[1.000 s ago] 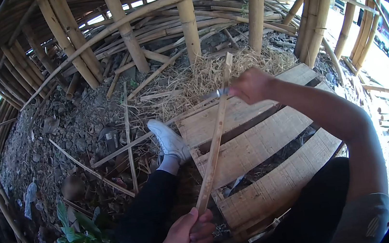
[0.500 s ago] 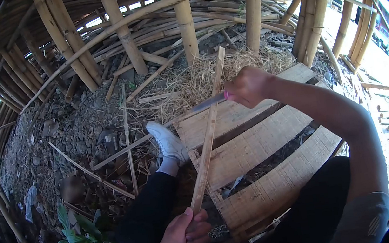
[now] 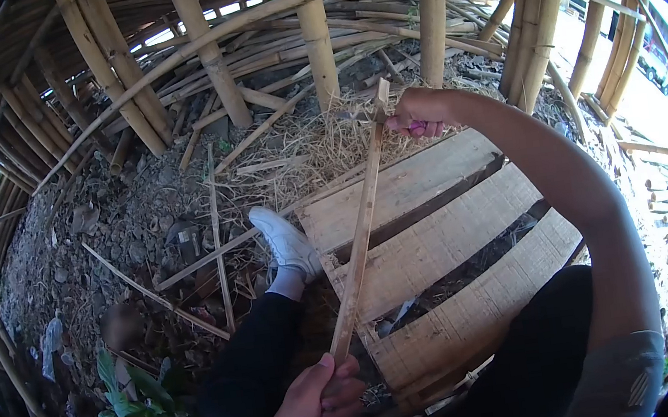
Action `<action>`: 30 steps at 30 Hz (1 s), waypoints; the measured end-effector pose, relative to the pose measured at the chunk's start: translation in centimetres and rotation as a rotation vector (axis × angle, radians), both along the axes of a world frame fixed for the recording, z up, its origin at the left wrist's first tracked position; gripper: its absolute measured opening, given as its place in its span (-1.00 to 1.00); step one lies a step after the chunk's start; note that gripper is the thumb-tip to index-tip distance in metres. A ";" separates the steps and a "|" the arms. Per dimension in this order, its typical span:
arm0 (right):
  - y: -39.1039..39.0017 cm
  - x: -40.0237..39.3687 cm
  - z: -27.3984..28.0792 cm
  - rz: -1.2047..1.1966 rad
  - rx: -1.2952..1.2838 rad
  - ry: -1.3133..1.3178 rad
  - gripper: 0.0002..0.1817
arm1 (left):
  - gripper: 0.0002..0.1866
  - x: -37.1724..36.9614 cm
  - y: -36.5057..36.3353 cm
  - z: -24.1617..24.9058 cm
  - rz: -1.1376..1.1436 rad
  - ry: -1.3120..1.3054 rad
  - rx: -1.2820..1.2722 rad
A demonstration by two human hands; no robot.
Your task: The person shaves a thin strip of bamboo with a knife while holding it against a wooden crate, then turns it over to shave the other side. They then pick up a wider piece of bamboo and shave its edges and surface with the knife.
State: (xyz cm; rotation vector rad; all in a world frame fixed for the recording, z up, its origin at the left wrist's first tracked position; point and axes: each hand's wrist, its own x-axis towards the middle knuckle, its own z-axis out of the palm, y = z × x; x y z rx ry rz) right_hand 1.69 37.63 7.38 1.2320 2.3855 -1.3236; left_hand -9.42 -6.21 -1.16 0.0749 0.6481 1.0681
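My left hand [image 3: 322, 399] is closed round the near end of a long split bamboo strip [image 3: 364, 234], which slants away from me across the edge of a slatted wooden pallet [image 3: 457, 256]. Toward the strip's far end, my right hand [image 3: 425, 111] grips a knife by its pink handle [image 3: 417, 127]. The blade, partly seen, lies across the strip close to its far tip. Most of the handle is hidden by my fingers.
Pale shavings [image 3: 288, 172] litter the ground beyond the pallet. Beside it rests my white shoe [image 3: 281, 240]. Upright bamboo poles [image 3: 319, 52] and a curved bamboo rail [image 3: 244, 21] stand ahead. Green leaves [image 3: 146, 407] lie at lower left, near loose strips [image 3: 157, 293].
My right hand has moved away from me along the strip with the knife, from around its middle to near the far tip. My left hand has stayed in place.
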 end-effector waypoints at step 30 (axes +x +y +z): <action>-1.8 -1.4 -0.8 -0.193 0.928 0.186 -0.49 | -0.62 -0.1 0.4 -0.4 0.006 -0.022 0.010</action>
